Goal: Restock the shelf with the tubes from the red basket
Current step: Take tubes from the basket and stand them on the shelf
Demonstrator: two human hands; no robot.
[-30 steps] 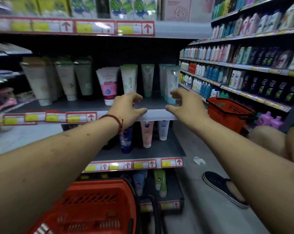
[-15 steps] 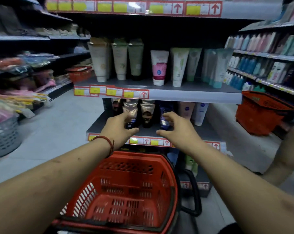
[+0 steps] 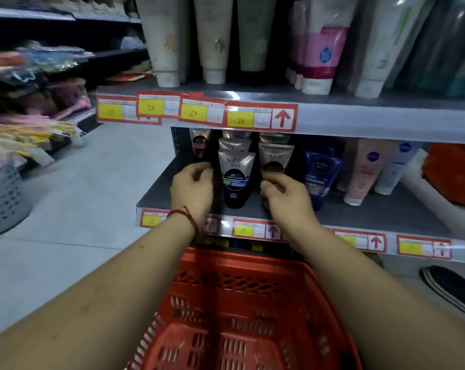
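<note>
The red basket (image 3: pixel 243 263) sits on the floor below my arms, and no tubes show in the part I can see. Both hands are on the lower shelf (image 3: pixel 381 212). A silver-and-black tube (image 3: pixel 236 177) stands upright between them. My left hand (image 3: pixel 192 189) is just left of that tube with its fingers curled; what they touch is hidden. My right hand (image 3: pixel 286 197) curls its fingers around the lower end of a silver tube with a brown band (image 3: pixel 275 158). More of the same tubes stand in rows behind.
A blue tube (image 3: pixel 321 172) and pink and white tubes (image 3: pixel 367 172) stand further right on the lower shelf. Tall tubes (image 3: pixel 215 41) fill the upper shelf. A second red basket (image 3: pixel 453 177) is at the right, a grey basket (image 3: pixel 1 198) at the left, a shoe (image 3: pixel 453 289) at bottom right.
My view dropped from the upper shelf to the lower one. Both hands came down and forward from open reaching to curled fingers at the tubes on the lower shelf.
</note>
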